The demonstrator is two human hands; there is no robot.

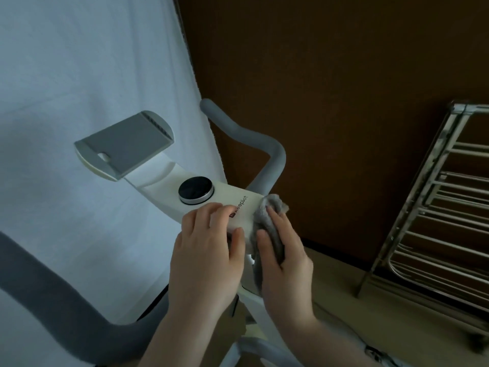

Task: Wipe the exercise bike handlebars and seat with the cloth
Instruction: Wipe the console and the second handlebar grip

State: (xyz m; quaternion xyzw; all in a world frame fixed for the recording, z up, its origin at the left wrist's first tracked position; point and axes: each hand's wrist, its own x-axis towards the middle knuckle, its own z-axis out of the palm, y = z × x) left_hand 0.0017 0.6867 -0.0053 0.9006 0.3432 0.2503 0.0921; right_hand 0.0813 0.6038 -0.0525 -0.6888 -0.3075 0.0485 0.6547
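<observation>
Pressing cloth (267, 229), right hand (284, 256), beside "keepkit" logo (239, 206)

Dim, soft daylight; wide-angle edge distortion.

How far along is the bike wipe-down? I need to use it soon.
Nothing shows as finished. In hand: the right hand holds the grey cloth against the white console body, while the left hand steadies it by the logo. Left: the grey right handlebar and left handlebar have no cloth on them now, and the seat is out of view.
</observation>
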